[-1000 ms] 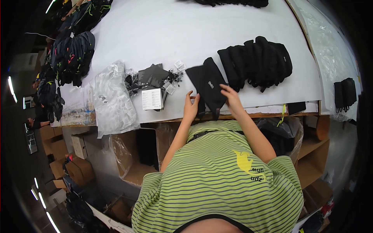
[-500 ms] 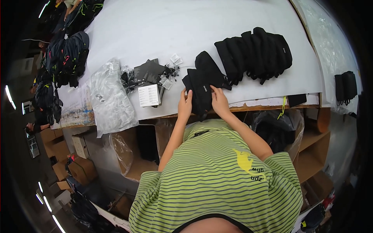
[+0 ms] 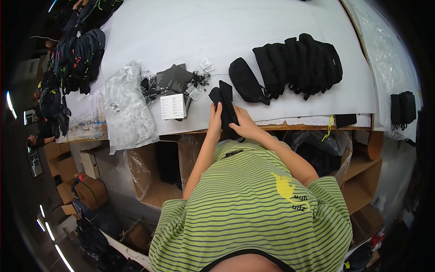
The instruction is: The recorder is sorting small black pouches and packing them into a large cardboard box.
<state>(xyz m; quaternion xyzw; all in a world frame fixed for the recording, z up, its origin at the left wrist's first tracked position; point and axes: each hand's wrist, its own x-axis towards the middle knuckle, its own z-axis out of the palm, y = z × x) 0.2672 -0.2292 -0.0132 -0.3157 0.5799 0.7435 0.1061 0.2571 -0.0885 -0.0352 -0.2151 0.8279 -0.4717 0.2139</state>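
A black fabric pouch [image 3: 226,100] is between my two hands at the table's near edge, seen narrow with its sides squeezed together. My left hand [image 3: 215,119] grips its left side, thumb up along the cloth. On the other side my right hand [image 3: 245,125] holds it, thumb over the near part. Just beyond my right hand lies a single black pouch [image 3: 246,79] with a rounded end. To its right, several similar black pouches [image 3: 299,65] overlap in a row.
Left of my hands are a white printed card stack [image 3: 172,107], dark booklets [image 3: 174,78], small black parts [image 3: 199,80] and a clear plastic bag [image 3: 129,111] of small packets. Dark backpacks [image 3: 79,59] line the far left. Open cardboard boxes [image 3: 154,188] stand under the white table [image 3: 217,27].
The held pouch has turned from lying broad side up to a narrow, edge-on position. My right hand has shifted slightly left and nearer, closing in on my left hand.
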